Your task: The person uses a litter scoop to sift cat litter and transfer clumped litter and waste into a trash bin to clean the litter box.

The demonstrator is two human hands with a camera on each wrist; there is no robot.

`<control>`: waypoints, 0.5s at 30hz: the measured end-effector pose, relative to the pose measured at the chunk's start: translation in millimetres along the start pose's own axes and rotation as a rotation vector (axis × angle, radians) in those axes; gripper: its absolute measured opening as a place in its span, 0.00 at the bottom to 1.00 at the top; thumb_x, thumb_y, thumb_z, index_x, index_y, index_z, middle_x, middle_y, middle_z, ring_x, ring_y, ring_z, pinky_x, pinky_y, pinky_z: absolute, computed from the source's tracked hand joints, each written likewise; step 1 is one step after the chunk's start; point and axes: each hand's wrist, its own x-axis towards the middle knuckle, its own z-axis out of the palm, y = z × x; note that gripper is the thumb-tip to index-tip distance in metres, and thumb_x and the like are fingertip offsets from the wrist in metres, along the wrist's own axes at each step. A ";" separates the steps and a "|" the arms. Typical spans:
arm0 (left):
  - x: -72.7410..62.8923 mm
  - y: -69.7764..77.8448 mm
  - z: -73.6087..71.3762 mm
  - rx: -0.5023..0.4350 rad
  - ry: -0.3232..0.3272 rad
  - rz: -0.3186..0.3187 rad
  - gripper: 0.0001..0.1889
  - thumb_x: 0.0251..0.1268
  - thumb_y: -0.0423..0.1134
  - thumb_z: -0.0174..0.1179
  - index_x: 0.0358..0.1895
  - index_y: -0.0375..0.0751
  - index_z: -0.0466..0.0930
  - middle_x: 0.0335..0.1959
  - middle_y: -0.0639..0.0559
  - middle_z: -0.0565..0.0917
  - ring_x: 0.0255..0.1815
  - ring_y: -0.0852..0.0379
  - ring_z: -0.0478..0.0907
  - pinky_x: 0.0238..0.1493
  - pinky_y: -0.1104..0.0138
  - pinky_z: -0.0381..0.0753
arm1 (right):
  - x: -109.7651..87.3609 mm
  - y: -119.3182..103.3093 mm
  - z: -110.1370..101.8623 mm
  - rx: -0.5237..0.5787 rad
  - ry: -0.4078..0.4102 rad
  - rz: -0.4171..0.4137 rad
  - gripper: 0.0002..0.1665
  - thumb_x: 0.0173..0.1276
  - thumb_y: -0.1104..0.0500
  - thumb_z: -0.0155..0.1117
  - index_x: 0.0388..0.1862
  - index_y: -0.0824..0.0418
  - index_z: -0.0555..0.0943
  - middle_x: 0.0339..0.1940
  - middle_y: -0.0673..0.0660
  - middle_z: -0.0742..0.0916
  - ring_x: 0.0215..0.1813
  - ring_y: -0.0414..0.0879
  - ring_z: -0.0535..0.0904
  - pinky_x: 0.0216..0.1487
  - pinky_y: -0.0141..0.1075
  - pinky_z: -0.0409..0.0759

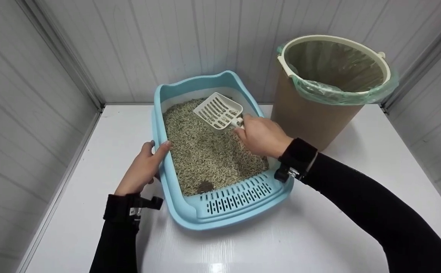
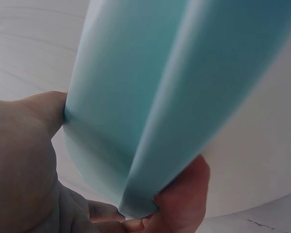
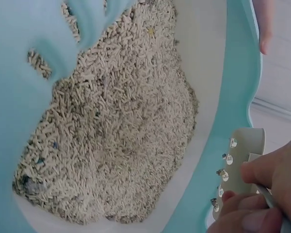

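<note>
Nearest the person, on a white tabletop [image 1: 319, 235], the slotted ledge of a blue tray [image 1: 205, 224] is lying closer in than either hand's fingers. Just beyond the ledge, a dark clump [image 1: 205, 186] is resting among pellets [image 1: 201, 151], nearer than the left thumb. The left hand [image 1: 143, 167] is grasping the tray's side rim, thumb over the edge, fingers curling round outside. Across the pellets from that thumb, the right hand [image 1: 262, 134] is gripping the handle of a white scoop [image 1: 220, 111], whose slotted head is extending leftward from the right fingertips, above the pellets. Beyond the right knuckles, a brown bin [image 1: 300, 113] is standing, wearing a green liner [image 1: 319, 93].
</note>
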 end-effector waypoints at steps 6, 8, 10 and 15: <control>0.2 -1.8 0.5 0.013 0.009 0.001 0.65 0.73 0.84 0.51 0.93 0.37 0.39 0.55 0.33 0.79 0.30 0.47 0.77 0.28 0.63 0.67 | -7.1 -2.5 -27.0 0.023 -0.007 -0.005 0.27 0.92 0.43 0.53 0.61 0.67 0.78 0.37 0.59 0.82 0.41 0.57 0.82 0.47 0.54 0.84; 0.6 -2.2 1.2 0.011 0.010 0.004 0.65 0.73 0.84 0.52 0.93 0.37 0.39 0.54 0.33 0.78 0.30 0.47 0.76 0.27 0.63 0.67 | -11.7 -4.4 -45.2 0.031 -0.010 -0.006 0.26 0.92 0.43 0.54 0.61 0.66 0.78 0.38 0.58 0.82 0.39 0.55 0.82 0.43 0.51 0.83; 1.1 -2.1 1.7 0.004 0.009 0.006 0.65 0.73 0.83 0.52 0.93 0.37 0.40 0.53 0.34 0.78 0.29 0.47 0.75 0.27 0.64 0.66 | -17.0 -4.7 -67.2 0.039 0.004 0.000 0.25 0.92 0.43 0.54 0.58 0.66 0.79 0.38 0.58 0.82 0.36 0.53 0.80 0.39 0.48 0.81; 1.6 -0.6 2.2 -0.003 0.007 0.006 0.64 0.73 0.83 0.53 0.93 0.39 0.40 0.52 0.35 0.79 0.30 0.47 0.76 0.27 0.63 0.66 | -27.7 9.5 -123.5 0.057 0.057 0.051 0.29 0.91 0.40 0.52 0.58 0.67 0.79 0.43 0.61 0.83 0.36 0.52 0.78 0.34 0.44 0.79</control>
